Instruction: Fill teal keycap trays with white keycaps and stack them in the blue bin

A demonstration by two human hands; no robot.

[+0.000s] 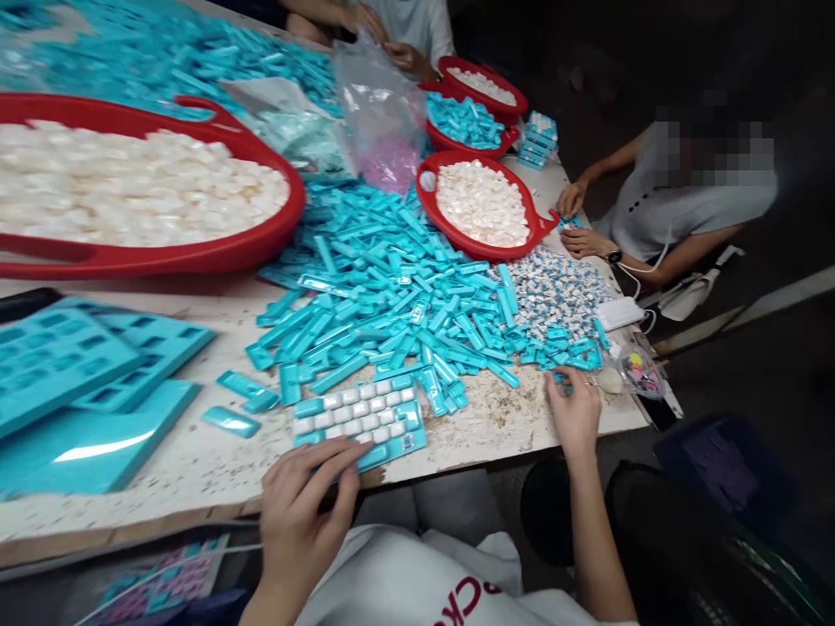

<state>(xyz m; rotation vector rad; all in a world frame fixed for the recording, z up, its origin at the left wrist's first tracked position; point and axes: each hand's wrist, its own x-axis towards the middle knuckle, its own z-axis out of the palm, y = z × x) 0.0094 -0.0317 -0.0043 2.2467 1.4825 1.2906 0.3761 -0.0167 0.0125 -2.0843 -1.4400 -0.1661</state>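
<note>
A small keyboard (pixel 365 417) with white and turquoise keys lies at the table's front edge. My left hand (pixel 310 487) grips its near side, fingers over the front keys and the thumb at the edge. To the right, my right hand (pixel 574 404) has its fingertips pinched together at the small turquoise pieces (pixel 561 352); whatever is between them is hidden. Beyond the keyboard spreads a heap of long turquoise keycaps (pixel 391 296). A few loose turquoise keycaps (pixel 231 422) lie left of it.
Red baskets of white keycaps stand at left (pixel 287 209) and centre (pixel 457 248). Turquoise panels (pixel 117 443) are stacked at left. Small white-and-blue parts (pixel 554 287) cover the right side. One co-worker (pixel 684 209) sits at right, another person's hands (pixel 391 43) work at the far side.
</note>
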